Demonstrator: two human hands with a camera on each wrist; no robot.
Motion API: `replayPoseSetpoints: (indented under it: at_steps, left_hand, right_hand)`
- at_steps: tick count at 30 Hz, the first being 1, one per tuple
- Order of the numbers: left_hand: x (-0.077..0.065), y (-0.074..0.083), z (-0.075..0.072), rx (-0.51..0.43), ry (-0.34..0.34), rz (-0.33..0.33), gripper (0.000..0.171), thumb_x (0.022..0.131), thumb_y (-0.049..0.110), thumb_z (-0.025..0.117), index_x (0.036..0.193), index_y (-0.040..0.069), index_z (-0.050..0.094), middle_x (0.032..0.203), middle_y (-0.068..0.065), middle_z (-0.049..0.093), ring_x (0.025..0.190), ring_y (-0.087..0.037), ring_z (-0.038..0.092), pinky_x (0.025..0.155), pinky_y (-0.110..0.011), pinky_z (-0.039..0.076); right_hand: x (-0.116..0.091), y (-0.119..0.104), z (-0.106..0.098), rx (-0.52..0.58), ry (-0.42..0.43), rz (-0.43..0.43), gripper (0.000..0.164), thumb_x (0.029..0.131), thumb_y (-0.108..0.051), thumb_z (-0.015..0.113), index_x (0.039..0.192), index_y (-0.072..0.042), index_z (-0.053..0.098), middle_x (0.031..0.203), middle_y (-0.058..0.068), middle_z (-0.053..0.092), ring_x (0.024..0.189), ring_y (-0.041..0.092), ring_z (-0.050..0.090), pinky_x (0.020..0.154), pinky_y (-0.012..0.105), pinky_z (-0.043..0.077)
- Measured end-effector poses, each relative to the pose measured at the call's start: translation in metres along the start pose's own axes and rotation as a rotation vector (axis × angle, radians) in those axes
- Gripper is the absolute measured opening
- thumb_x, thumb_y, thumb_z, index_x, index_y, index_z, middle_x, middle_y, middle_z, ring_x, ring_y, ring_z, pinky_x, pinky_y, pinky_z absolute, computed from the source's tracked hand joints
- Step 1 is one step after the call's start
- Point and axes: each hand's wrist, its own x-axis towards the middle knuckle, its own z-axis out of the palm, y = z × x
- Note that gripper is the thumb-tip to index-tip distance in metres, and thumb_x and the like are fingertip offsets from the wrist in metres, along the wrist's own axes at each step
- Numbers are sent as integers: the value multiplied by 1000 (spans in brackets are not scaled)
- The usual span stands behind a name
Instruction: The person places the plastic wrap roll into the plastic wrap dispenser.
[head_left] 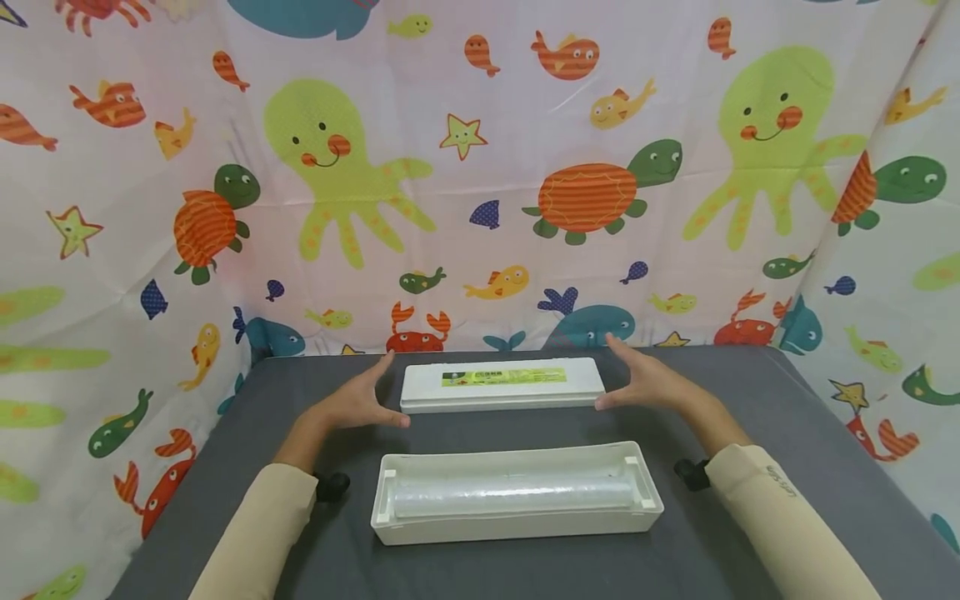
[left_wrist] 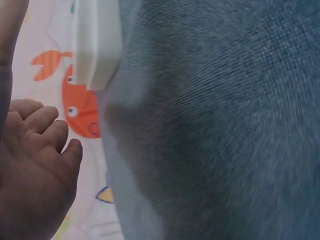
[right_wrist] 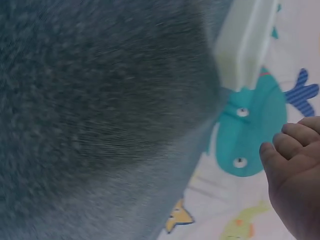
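Observation:
A long white lid (head_left: 420, 382) with a yellow-green label lies at the back of the grey table. My left hand (head_left: 352, 404) is at its left end, thumb and fingers spread apart. At the opposite end is my right hand (head_left: 651, 380), spread the same way. Both wrist views show a gap between the curved fingers and the white end of the lid; whether either thumb touches it, I cannot tell. Closer to me sits an uncovered white box (head_left: 517, 528), with a clear roll of plastic wrap (head_left: 517, 493) lying lengthwise inside.
Grey cloth covers the table (head_left: 510, 575). A curtain (head_left: 465, 283) printed with sea animals rises behind the table's back edge and along both sides. Dark bands with small black devices are at the left wrist (head_left: 332, 487) and right wrist (head_left: 692, 474).

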Motion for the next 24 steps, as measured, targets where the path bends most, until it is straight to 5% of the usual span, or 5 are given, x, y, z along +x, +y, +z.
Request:
replayPoseSetpoints:
  at_steps: [13,24]
  left_hand:
    - [20,-20,16,-34,-31,-63,136,66,60,86,160,5,4,163,-20,16,146,-41,21,111,-63,22]
    - [37,-13,20,21,-42,-120,137,63,67,85,162,10,8,164,-21,12,147,-47,12,111,-66,17]
  right_hand:
    - [16,33,20,-29,-56,55,127,74,-49,87,156,8,8,159,31,13,142,53,22,109,63,26]
    - [34,31,25,-86,-92,58,131,71,-56,86,155,10,11,158,31,18,141,50,27,110,61,27]
